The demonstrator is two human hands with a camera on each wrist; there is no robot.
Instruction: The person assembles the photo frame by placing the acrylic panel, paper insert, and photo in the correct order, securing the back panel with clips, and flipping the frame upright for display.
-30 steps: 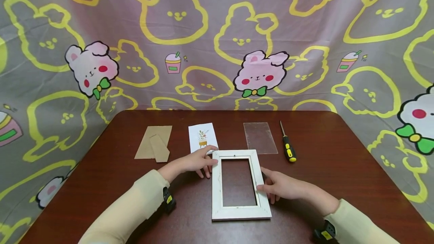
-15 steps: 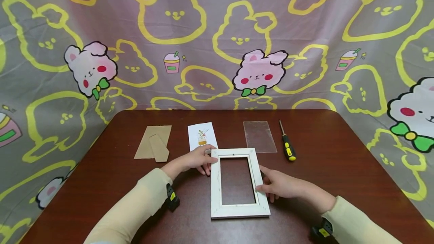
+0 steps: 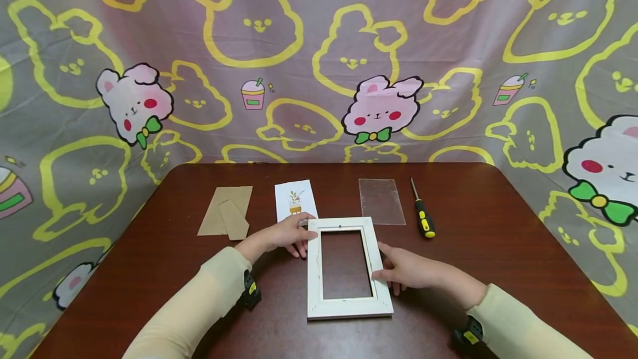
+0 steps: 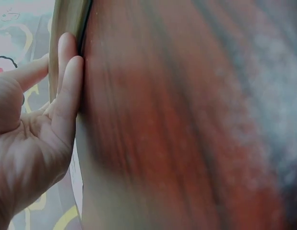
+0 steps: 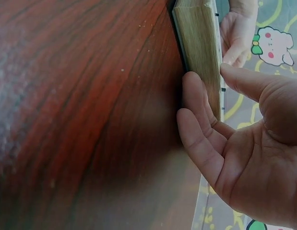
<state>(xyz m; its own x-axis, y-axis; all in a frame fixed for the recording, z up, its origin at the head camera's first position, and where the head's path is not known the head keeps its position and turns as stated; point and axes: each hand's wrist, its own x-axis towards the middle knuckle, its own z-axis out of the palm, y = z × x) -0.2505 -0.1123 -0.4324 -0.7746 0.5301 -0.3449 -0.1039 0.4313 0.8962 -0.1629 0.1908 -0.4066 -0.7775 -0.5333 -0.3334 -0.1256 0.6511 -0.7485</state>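
Note:
A white picture frame (image 3: pixel 351 308), its opening showing the bare tabletop, lies at the middle front of the table. My left hand (image 3: pixel 285 232) holds its upper left corner, thumb on the face and fingers along the side. Lower down on the opposite side, my right hand (image 3: pixel 411 269) grips the frame with its thumb on top. In the right wrist view, fingertips (image 5: pixel 191 81) press the bare wooden side of the frame close to the table. The left wrist view likewise has fingers (image 4: pixel 71 76) against the frame's outer edge.
On the brown table (image 3: pixel 149 292), a cardboard backing (image 3: pixel 216 204) with an easel leg lies at left. A card printed with a potted plant (image 3: pixel 294 195) sits behind my left hand. A clear sheet (image 3: pixel 382 202) and a black-and-yellow screwdriver (image 3: pixel 423 218) lie behind my right hand.
The picture frame has shifted slightly left and away from me, both hands moving with it. Their hold looks the same, and the other items have stayed where they were.

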